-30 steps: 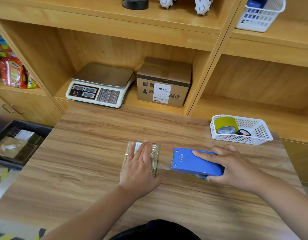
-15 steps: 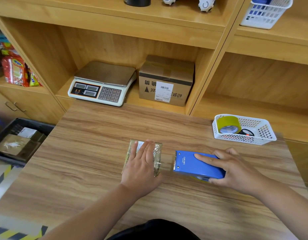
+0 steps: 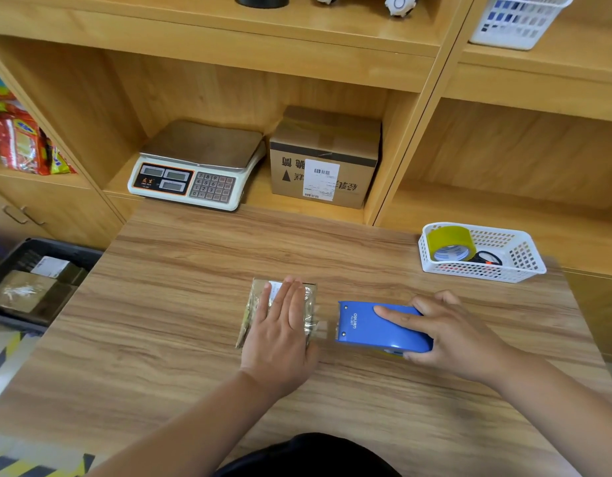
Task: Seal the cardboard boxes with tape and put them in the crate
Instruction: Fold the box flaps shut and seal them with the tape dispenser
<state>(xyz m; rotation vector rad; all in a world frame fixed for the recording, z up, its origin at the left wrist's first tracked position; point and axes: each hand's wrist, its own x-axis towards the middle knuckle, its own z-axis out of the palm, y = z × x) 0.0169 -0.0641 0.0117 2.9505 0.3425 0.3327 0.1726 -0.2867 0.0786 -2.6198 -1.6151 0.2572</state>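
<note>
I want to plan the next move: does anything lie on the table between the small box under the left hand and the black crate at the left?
Nothing visible does. The table between the small box and the black crate is bare wood. The tape dispenser in the right hand is on the box's other side.

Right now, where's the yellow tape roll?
Head view: the yellow tape roll sits in the left end of the white basket at the far right of the table, beyond the right hand.

A matt brown wood-grain tabletop (image 3: pixel 194 339) is seen. The small cardboard box (image 3: pixel 252 311) at centre is wrapped in glossy clear tape, beside a smooth glossy blue plastic tape dispenser (image 3: pixel 366 328).
</note>
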